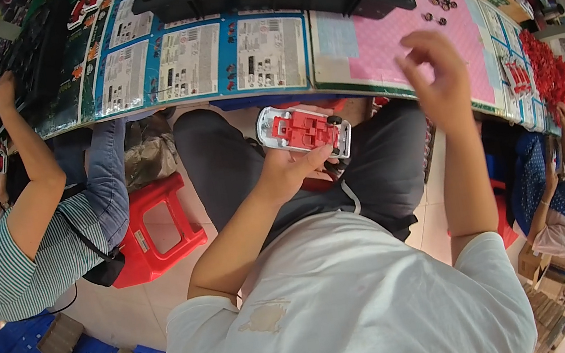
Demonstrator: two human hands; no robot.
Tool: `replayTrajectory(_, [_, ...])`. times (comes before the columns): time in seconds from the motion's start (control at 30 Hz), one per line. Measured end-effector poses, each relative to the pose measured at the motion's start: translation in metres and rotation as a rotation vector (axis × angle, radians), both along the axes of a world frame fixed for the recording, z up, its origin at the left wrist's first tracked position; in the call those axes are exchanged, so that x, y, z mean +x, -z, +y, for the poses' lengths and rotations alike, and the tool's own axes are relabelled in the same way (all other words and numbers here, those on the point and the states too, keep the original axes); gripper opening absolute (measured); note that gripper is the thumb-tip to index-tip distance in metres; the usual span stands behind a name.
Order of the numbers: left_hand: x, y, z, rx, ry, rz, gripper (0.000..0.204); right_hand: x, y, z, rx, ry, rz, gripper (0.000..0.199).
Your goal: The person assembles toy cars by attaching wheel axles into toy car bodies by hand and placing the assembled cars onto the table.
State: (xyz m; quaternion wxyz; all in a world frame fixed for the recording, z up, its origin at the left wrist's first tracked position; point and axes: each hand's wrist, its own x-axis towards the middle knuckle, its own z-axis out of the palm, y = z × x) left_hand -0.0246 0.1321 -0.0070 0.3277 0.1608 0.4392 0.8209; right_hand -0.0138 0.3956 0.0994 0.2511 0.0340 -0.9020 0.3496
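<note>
Red stool (156, 232) beside toy car (303, 130)

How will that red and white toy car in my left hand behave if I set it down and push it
The toy car looks like rigid moulded plastic, so probably stiff and light for its size. The left hand holds it underside up; set down that way it would likely slide, not roll. One black wheel shows at its right end, so on its wheels it may roll unevenly.

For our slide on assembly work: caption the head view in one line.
Left hand holds an upturned red-and-white toy car above the lap; right hand raised, open.
</note>
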Motion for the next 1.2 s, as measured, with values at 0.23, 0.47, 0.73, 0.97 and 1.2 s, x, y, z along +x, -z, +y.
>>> replayTrajectory(0.23, [-0.009, 0.012, -0.009, 0.003, -0.052, -0.11, 0.051, -0.174, -0.013, 0.031, 0.454, -0.094, -0.085, 0.027])
replayTrajectory(0.47, [-0.014, 0.013, -0.005, -0.001, -0.035, -0.114, 0.053, -0.284, 0.008, 0.028, 0.741, -0.67, -0.004, 0.028])
replayTrajectory(0.73, [-0.01, 0.013, -0.006, 0.028, -0.104, -0.057, 0.05, -0.19, -0.018, -0.003, -0.016, -0.594, 0.16, 0.019])
replayTrajectory(0.97, [-0.003, 0.008, 0.003, -0.004, -0.05, -0.07, 0.042, -0.013, 0.011, -0.058, -0.132, -0.288, -0.062, 0.037])
replayTrajectory(1.2, [0.024, 0.019, 0.015, -0.105, 0.009, 0.204, 0.037, 0.022, 0.025, -0.097, -0.117, -0.281, -0.255, 0.054])
